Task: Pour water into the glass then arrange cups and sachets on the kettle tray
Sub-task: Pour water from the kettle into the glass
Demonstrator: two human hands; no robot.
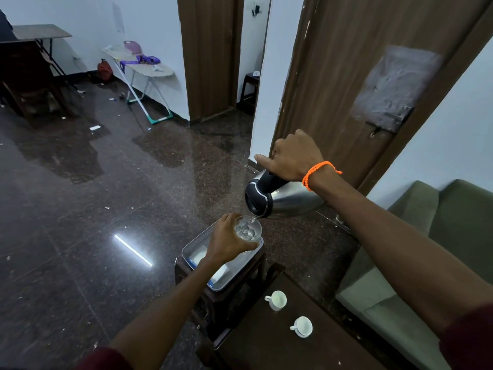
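Observation:
My right hand (293,156) grips the black handle of a steel kettle (290,200), which is tipped to the left with its spout over a clear glass (248,228). A thin stream of water runs into the glass. My left hand (226,241) holds the glass from its left side, above the grey kettle tray (194,243). The tray rests on a small dark stool (240,284) and holds white sachets (198,256), partly hidden by my left arm. Two white cups (277,300) (302,327) stand upright on a dark table (280,351) at lower right.
A green sofa (426,263) is at the right, a brown door (346,76) behind the kettle. The dark polished floor (106,209) spreads left, littered with small scraps. An ironing board (144,62) and a folding table (40,33) stand along the far wall.

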